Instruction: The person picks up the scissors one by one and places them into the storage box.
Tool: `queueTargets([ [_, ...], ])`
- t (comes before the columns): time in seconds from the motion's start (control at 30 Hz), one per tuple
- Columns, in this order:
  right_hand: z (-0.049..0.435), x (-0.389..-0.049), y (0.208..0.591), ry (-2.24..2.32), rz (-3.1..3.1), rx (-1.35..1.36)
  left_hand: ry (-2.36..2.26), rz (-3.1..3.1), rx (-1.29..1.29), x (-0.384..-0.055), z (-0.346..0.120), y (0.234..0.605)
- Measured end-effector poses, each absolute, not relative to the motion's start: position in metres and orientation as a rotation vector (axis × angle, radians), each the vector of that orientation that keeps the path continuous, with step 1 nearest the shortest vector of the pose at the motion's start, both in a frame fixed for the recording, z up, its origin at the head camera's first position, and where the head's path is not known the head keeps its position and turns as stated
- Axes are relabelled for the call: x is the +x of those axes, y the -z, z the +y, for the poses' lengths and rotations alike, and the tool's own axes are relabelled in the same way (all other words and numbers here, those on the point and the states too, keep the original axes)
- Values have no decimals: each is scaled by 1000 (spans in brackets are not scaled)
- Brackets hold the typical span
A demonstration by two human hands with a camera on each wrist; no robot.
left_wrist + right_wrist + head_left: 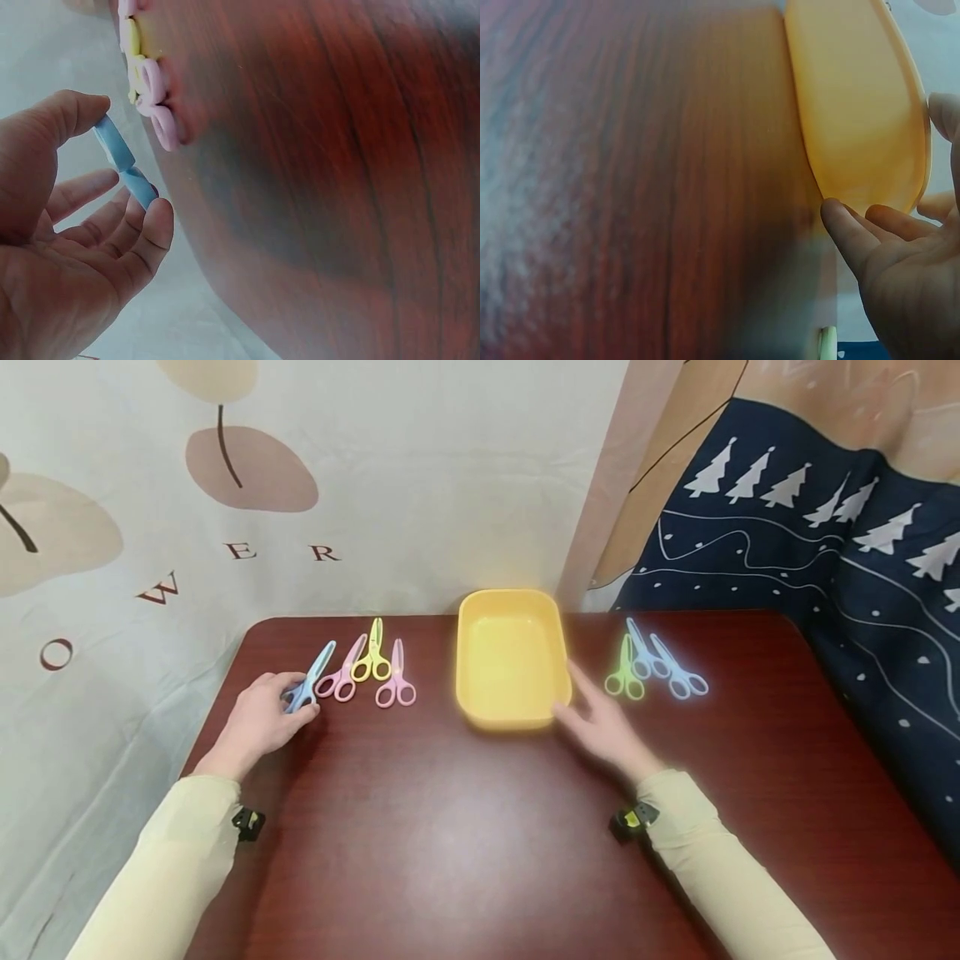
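My left hand (pixel 258 714) grips blue scissors (pixel 321 662) by the finger loops at the table's left side, blades pointing away. In the left wrist view, the thumb and fingertips pinch the blue handle (pixel 115 142) from opposite sides. Beside it lie pink scissors (pixel 347 671), yellow scissors (pixel 374 647) and a second pink pair (pixel 398 653). At the middle back stands a yellow bin (pixel 513 723) with nothing inside. My right hand (pixel 603 727) touches the bin's right side near its front corner, fingers mostly straight. In the right wrist view the fingertips meet the bin's wall (pixel 866 150).
Right of the bin lie green scissors (pixel 627 652) and two blue pairs (pixel 666 653), close to my right hand. A pale printed curtain (pixel 420 485) hangs behind the dark red wooden table (pixel 450 860), with a navy tree-print cloth (pixel 750 543) at the right.
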State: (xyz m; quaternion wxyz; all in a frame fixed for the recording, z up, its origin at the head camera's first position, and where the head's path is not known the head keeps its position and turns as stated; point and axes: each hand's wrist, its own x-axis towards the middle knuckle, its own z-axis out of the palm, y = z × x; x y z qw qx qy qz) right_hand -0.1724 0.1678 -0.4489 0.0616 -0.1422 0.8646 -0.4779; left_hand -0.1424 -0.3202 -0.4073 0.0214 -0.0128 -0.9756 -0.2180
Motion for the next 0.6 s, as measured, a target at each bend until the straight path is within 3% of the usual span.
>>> queueTargets([
  [0.6, 165, -174, 449, 1509, 2565, -426, 712, -2978, -136, -144, -299, 394],
])
